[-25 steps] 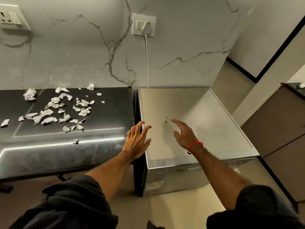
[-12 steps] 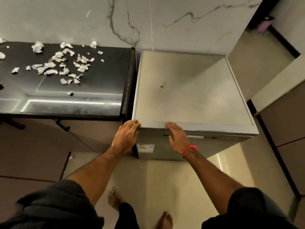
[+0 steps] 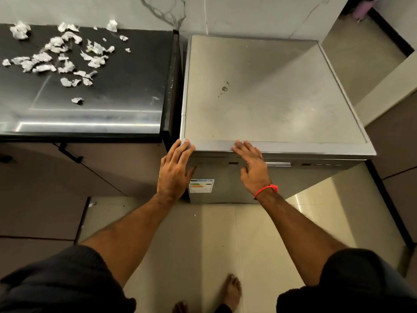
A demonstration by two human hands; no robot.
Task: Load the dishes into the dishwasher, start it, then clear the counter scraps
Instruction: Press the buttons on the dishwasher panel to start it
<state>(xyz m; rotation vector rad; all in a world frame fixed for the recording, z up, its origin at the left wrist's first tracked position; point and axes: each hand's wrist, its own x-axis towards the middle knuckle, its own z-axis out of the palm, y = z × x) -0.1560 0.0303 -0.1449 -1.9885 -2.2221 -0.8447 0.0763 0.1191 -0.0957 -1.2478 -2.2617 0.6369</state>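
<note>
The person is resting the left hand (image 3: 174,171) and right hand (image 3: 253,164), fingers flat and gripping nothing, on the dishwasher (image 3: 270,98) front edge. Probably opening its door is coming next, calling for a downward pull; scraps (image 3: 61,57) are lying at ten o'clock on the worktop (image 3: 126,91).

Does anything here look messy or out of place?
Yes: torn white paper scraps lie scattered over the black counter, and a small dark smudge marks the dishwasher top.

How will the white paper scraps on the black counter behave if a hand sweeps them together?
The paper scraps look crumpled and thin, so probably light and floppy, easy to scatter. The counter is glossy, so they should slide readily; small bits may slip past the fingers.
</note>
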